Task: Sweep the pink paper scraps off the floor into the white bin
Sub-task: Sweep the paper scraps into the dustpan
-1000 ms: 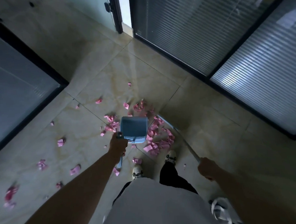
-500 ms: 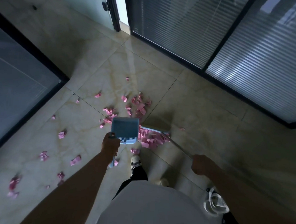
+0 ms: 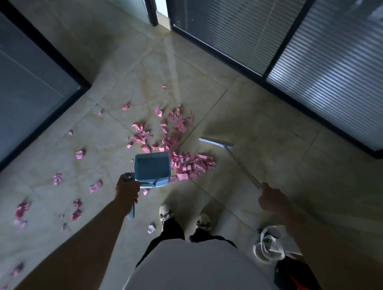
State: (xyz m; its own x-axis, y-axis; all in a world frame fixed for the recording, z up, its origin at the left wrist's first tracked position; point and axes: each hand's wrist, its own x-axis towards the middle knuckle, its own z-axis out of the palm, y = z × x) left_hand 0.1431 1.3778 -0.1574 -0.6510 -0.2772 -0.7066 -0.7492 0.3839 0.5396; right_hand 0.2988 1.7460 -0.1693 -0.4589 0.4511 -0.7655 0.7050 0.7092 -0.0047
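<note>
Near us, low right of frame, the white bin (image 3: 269,244) waits. Our left hand (image 3: 127,190) curls round the dustpan (image 3: 152,169) handle; our right hand (image 3: 272,199) curls round the broom (image 3: 217,143) stick. We should draw the broom leftward, herding the pink scraps (image 3: 191,164) at centre into the pan.

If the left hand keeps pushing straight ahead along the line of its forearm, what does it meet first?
The blue dustpan that the left hand already grips; past it, probably the pink paper scraps piled ahead on the floor, though depth is hard to judge.
</note>
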